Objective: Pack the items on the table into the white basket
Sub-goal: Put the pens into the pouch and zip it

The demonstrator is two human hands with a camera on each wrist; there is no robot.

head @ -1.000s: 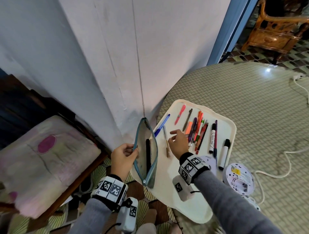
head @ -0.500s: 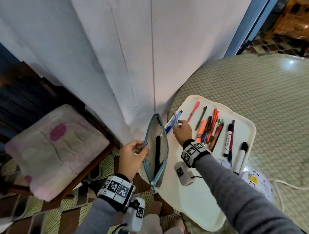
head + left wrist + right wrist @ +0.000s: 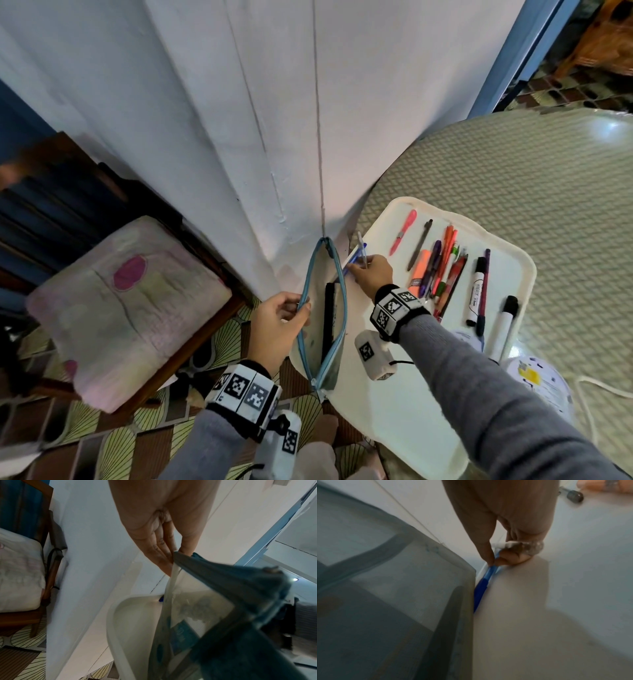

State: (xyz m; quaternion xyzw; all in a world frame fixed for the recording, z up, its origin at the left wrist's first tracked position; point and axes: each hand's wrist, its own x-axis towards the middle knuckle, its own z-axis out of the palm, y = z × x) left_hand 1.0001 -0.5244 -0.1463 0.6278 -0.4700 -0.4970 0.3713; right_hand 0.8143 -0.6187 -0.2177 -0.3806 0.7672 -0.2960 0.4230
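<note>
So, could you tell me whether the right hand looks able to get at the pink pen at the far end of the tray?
Probably yes: the pink pen lies alone on the tray, nothing over it. But the right hand already pinches the blue pen.

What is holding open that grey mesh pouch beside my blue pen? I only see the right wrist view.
Observer: The left hand pinches the rim of the grey mesh pouch with blue zipper.
Operator: Anything inside it?
Observer: One long black marker-like stick.
Operator: What is not yet packed?
Observer: A cluster of coloured pens lies on the white plastic tray, to the right of the right hand, which grips the blue plastic pen.
</note>
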